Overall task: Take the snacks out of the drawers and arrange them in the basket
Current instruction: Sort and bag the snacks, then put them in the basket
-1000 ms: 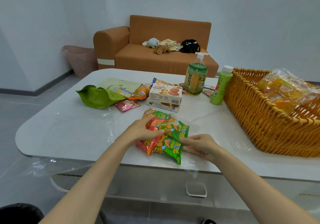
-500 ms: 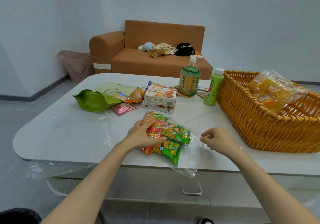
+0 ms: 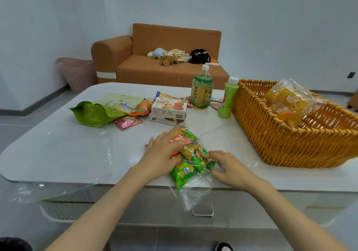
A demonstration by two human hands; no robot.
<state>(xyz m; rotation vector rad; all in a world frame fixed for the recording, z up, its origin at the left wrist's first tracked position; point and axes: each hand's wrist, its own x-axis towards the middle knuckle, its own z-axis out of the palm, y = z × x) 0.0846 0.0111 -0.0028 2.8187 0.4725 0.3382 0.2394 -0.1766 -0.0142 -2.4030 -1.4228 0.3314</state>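
The task is sitting at an early stage, as I judge it: the basket [image 3: 290,134] is holding only one yellow pack [image 3: 286,103], lying inside against its far wall, while most snacks are waiting outside it on the table [image 3: 58,150]. The bag [image 3: 190,157] of green and orange packets is lying left of the basket, near its front corner but apart from it. The left hand [image 3: 160,152] is pressing on the bag with flat, straight fingers, and the right hand [image 3: 228,165] is curling its fingers onto the bag's basket-side edge, seemingly pinching it. The box [image 3: 168,109], pouch [image 3: 93,113] and pink packet [image 3: 127,122] are lying farther left of the basket. The big bottle [image 3: 202,90] is standing near its left wall, and the small bottle [image 3: 227,99] just beside that wall. Whether more is remaining in the drawers I cannot tell.
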